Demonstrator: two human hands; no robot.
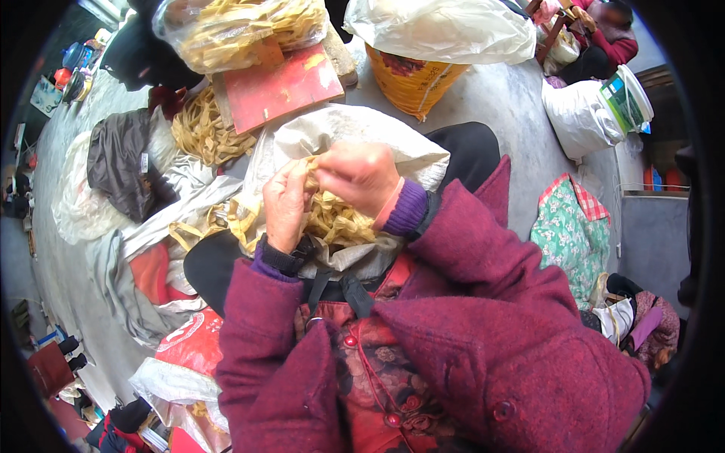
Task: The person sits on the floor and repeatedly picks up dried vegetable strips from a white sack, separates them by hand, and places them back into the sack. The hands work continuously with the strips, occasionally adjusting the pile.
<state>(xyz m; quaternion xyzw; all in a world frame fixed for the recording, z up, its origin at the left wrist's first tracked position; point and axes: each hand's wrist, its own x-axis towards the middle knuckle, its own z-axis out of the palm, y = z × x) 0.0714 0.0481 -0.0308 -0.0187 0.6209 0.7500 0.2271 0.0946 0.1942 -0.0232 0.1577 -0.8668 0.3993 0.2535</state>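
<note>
My left hand (285,206) pinches a tan strip (311,174) of dried plant-like material between thumb and fingers. Right against it, my right hand (358,174), slightly blurred, grips the same strip from above. Under both hands a white woven sack (362,122) lies open across my lap. A heap of similar tan strips (337,218) rests in its mouth, partly covered by my hands. More of these strips, as a loose length (241,223), trail over my left knee.
Ahead stands a red board (283,85) with a plastic bag of strips (243,34) on it. A strip bundle (207,127) lies left of it. An orange sack (416,82) stands beyond, and a white bucket (628,102) at right. Another person (609,39) sits far right.
</note>
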